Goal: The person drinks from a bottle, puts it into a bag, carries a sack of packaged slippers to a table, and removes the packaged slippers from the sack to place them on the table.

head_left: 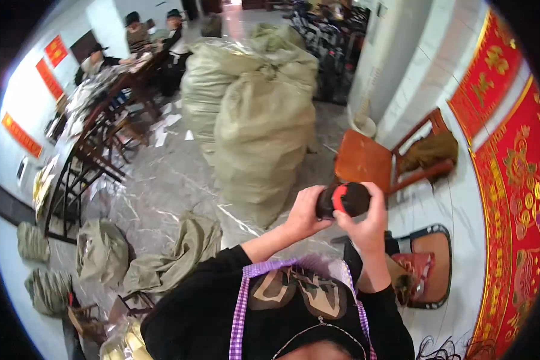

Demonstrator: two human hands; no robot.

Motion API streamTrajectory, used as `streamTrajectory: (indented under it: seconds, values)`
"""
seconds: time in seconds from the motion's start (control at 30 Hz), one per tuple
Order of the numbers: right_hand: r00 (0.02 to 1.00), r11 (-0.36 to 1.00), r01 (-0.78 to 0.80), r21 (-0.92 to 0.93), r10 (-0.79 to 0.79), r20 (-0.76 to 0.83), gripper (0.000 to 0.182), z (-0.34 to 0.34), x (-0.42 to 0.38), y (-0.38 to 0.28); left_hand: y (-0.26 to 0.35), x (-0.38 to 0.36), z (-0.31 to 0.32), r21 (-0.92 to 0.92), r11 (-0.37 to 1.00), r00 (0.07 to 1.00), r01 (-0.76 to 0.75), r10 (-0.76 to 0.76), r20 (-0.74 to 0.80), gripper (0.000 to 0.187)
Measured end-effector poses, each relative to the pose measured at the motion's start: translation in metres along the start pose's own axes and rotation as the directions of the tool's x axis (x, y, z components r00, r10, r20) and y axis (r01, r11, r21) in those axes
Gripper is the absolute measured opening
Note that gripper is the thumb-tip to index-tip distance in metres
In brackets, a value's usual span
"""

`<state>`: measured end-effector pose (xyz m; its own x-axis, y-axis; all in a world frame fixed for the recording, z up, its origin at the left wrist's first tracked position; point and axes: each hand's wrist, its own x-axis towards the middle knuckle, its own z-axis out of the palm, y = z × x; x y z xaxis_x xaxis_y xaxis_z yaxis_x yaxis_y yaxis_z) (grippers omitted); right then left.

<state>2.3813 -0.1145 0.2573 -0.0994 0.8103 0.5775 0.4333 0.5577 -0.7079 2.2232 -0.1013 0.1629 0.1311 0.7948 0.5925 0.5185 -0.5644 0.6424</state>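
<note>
In front of my chest I hold a dark, rounded object with a red band (340, 198) between both hands; its exact kind I cannot make out. My left hand (306, 211) is closed round its left end. On the other end, my right hand (366, 221) grips with the thumb across the front near the red band. Just beyond my hands stands a wooden chair with a reddish-brown seat (361, 157). Large stuffed woven sacks (264, 129) rise from the floor ahead, apart from my hands.
Several people sit along a cluttered long table (93, 102) at the back left. Limp sacks (177, 255) and a partly filled sack (101, 252) lie on the left floor. Another chair (432, 267) stands close on my right. Bicycles or similar vehicles (333, 45) crowd the back.
</note>
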Motion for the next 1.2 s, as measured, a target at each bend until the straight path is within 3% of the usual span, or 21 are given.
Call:
streamTrajectory:
  seconds: [0.03,0.07,0.17,0.27,0.3,0.47,0.53,0.63,0.73,0.77,0.83,0.87,0.9,1.0,1.03,1.17,1.2]
  values:
    - [0.99,0.992,0.127,-0.006,-0.126,0.066,0.066,0.02,0.008,-0.015,-0.013,-0.012,-0.018,-0.032,0.997,0.996,0.07,-0.072,-0.05,0.082]
    - [0.965,0.977,0.194,0.087,-0.206,0.162,0.07,0.036,0.016,-0.032,-0.016,-0.023,-0.039,-0.184,0.97,0.984,0.158,-0.171,-0.057,0.082]
    - [0.812,0.894,0.161,0.419,-0.361,0.458,0.08,0.067,0.047,-0.061,0.007,-0.033,-0.114,-0.617,0.719,0.927,0.321,-0.372,0.048,0.083]
    - [0.683,0.604,-0.331,0.725,-0.377,0.626,0.085,0.12,0.057,-0.089,0.019,-0.052,-0.172,-0.586,0.739,0.93,0.332,-0.36,0.073,0.086]
    - [0.624,0.537,-0.42,0.731,-0.414,0.663,0.093,0.135,0.06,-0.106,0.02,-0.061,-0.184,-0.585,0.739,0.928,0.335,-0.368,0.067,0.085]
    - [0.432,0.376,-0.649,0.662,-0.534,0.727,0.097,0.189,0.06,-0.156,0.041,-0.095,-0.22,-0.595,0.757,0.903,0.269,-0.414,-0.118,0.086]
    - [0.354,0.269,-0.723,0.636,-0.646,0.676,0.089,0.216,0.053,-0.168,0.042,-0.115,-0.229,-0.527,0.796,0.872,0.296,-0.451,-0.192,0.088]
    - [0.241,0.286,-0.742,0.607,-0.731,0.639,0.083,0.243,0.053,-0.187,0.052,-0.124,-0.239,-0.55,0.78,0.816,0.297,-0.507,-0.277,0.088]
    - [0.213,0.286,-0.743,0.605,-0.755,0.62,0.082,0.261,0.041,-0.196,0.056,-0.139,-0.236,-0.508,0.802,0.714,0.314,-0.552,-0.431,0.085]
    - [0.216,0.289,-0.731,0.618,-0.761,0.611,0.082,0.266,0.037,-0.203,0.062,-0.145,-0.236,-0.502,0.802,0.637,0.323,-0.577,-0.512,0.085]
    - [0.231,0.25,-0.709,0.66,-0.801,0.552,0.082,0.27,0.025,-0.21,0.075,-0.154,-0.224,-0.122,0.865,0.506,0.486,-0.393,-0.768,0.086]
    - [0.217,0.268,-0.688,0.674,-0.81,0.544,0.083,0.274,0.023,-0.212,0.077,-0.154,-0.222,0.061,0.814,0.458,0.578,-0.261,-0.85,0.086]
    - [0.202,0.29,-0.666,0.687,-0.817,0.54,0.083,0.277,0.021,-0.214,0.08,-0.152,-0.222,-0.037,0.77,0.389,0.638,-0.363,-0.847,0.088]
    - [0.127,0.335,-0.619,0.71,-0.85,0.511,0.084,0.263,0.018,-0.221,0.064,-0.149,-0.211,0.093,0.731,0.296,0.676,-0.154,-0.943,0.087]
    - [0.105,0.335,-0.592,0.733,-0.87,0.482,0.084,0.259,0.019,-0.226,0.072,-0.147,-0.212,-0.027,0.733,0.242,0.68,-0.258,-0.935,0.084]
    - [0.064,0.345,-0.534,0.772,-0.894,0.443,0.081,0.259,0.027,-0.227,0.065,-0.146,-0.214,0.073,0.764,0.289,0.641,-0.152,-0.945,0.085]
    - [0.066,0.357,-0.513,0.781,-0.89,0.45,0.081,0.258,0.03,-0.227,0.064,-0.145,-0.216,0.042,0.765,0.28,0.643,-0.184,-0.942,0.083]
